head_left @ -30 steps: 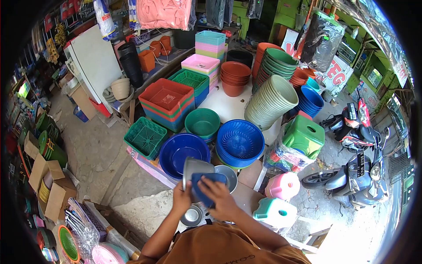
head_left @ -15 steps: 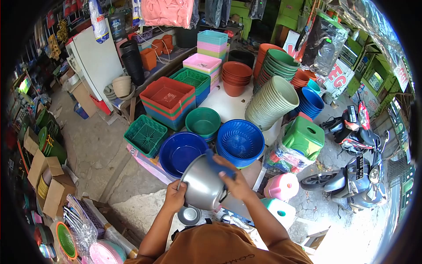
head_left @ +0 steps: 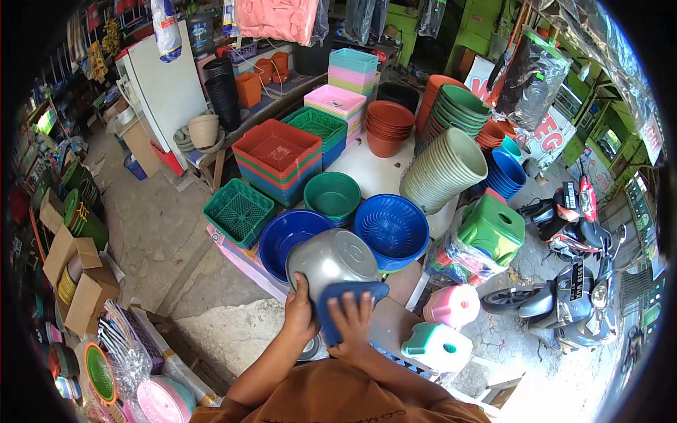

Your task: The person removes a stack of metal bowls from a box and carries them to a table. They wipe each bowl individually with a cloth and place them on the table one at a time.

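Observation:
A silver metal pot [head_left: 317, 257] is tilted over in front of my chest, its flat round base turned up and away from me. My left hand [head_left: 302, 311] grips it at the near left rim, with the thumb along the outer wall. Against the pot's near right side lies a folded dark blue cloth [head_left: 370, 289]. Spread over that cloth, the fingers of my right hand [head_left: 349, 321] press it to the metal. Below the pot, a smaller silver metal piece [head_left: 310, 349] is partly hidden by my left arm. The pot's inside is out of sight.
Just beyond the pot stand a blue basin [head_left: 271, 243], a blue strainer basket [head_left: 392, 227] and a green basin [head_left: 332, 195]. Stacked red trays [head_left: 276, 149] and pale green pots [head_left: 444, 173] stand behind. Plastic stools [head_left: 437, 347] are at right, near a motorbike [head_left: 571, 299].
The pot has tipped so its base now faces up. My right hand, with the cloth, has moved down and toward me along the pot's side. My left hand keeps its grip.

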Demonstrator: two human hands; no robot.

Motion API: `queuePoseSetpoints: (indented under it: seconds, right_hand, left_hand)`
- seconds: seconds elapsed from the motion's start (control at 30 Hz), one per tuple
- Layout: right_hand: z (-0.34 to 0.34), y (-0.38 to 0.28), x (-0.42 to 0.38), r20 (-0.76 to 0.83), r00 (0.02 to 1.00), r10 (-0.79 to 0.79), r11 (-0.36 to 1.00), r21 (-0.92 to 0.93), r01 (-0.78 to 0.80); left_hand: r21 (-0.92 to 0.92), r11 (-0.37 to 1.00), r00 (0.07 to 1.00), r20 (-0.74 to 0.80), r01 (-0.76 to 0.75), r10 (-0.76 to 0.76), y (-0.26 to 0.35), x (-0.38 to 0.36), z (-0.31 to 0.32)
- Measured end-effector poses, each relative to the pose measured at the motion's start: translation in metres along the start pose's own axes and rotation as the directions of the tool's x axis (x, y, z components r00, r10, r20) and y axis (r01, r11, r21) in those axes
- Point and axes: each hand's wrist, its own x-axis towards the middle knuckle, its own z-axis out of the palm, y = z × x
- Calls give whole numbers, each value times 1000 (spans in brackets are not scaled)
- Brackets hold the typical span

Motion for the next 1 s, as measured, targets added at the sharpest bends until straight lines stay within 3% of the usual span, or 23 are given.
queuePoseSetpoints:
  seconds: [0.07,0.1,0.13,0.2,0.23,0.33,0.4,0.47,0.5,0.53,0.57,0.6,0.67,0.7,0.73,0.77,0.9,0.97,1.0]
  right_hand:
    - [-13,-10,14,393,902,-181,940,-201,277]
    - [-19,-15,26,463,872,-160,949,-172,266]
    - [-22,-13,37,463,870,-170,949,-161,271]
    - [-29,-6,56,564,775,-285,927,-43,372]
    - [-36,-8,69,607,744,-277,924,-43,380]
    - [-45,-2,95,558,791,-250,951,-11,308]
    - [-48,13,107,556,804,-211,957,-49,286]
    - [-35,48,104,506,862,-29,966,237,-106]
    - [-31,60,98,508,861,-28,965,237,-108]
    - [-27,69,87,513,809,285,767,384,-514]
    - [-26,73,77,564,626,539,389,492,-779]
    - [-25,73,70,561,624,544,386,493,-779]
    - [-24,69,55,540,336,772,157,350,-924]
    - [-23,63,47,535,331,777,152,351,-924]
    - [-22,52,38,401,699,592,584,384,-715]
    - [-20,42,30,275,928,252,876,343,-339]
    - [-26,27,4,364,903,229,844,387,-371]
    - [-31,42,-16,429,866,258,702,533,-473]
    - [-36,49,-23,432,861,268,699,528,-482]
  left_hand:
    - [77,997,998,-60,25,-20,-1,-3,-2]
    - [-11,1000,1000,-15,26,-26,-7,-2,-12]
    - [-98,995,999,26,23,-21,-11,0,-23]
    - [205,978,999,-24,-35,41,-13,-2,-32]
    - [308,948,996,38,-83,75,-9,-7,-29]
    - [439,883,981,162,-165,103,-12,-7,-34]
    - [614,757,967,237,-222,91,-9,-8,-34]
    - [602,770,964,259,-212,63,-4,-11,-31]
    - [610,772,967,253,-181,27,-2,-11,-33]
    - [620,771,969,247,-149,-11,0,-12,-35]
    - [560,817,971,238,-141,5,-2,-10,-40]
    - [562,815,971,240,-138,-1,-2,-8,-42]
    - [393,912,984,166,-119,57,-1,-3,-41]
    - [380,919,989,140,-103,54,-1,-1,-41]
    - [381,920,989,139,-94,44,-5,2,-41]
    - [342,936,995,73,-85,64,-10,6,-42]
    - [273,962,997,-60,-22,40,-21,18,-52]
    - [278,960,994,-97,-13,42,-26,21,-59]
    - [278,960,994,-101,-2,32,-35,23,-65]
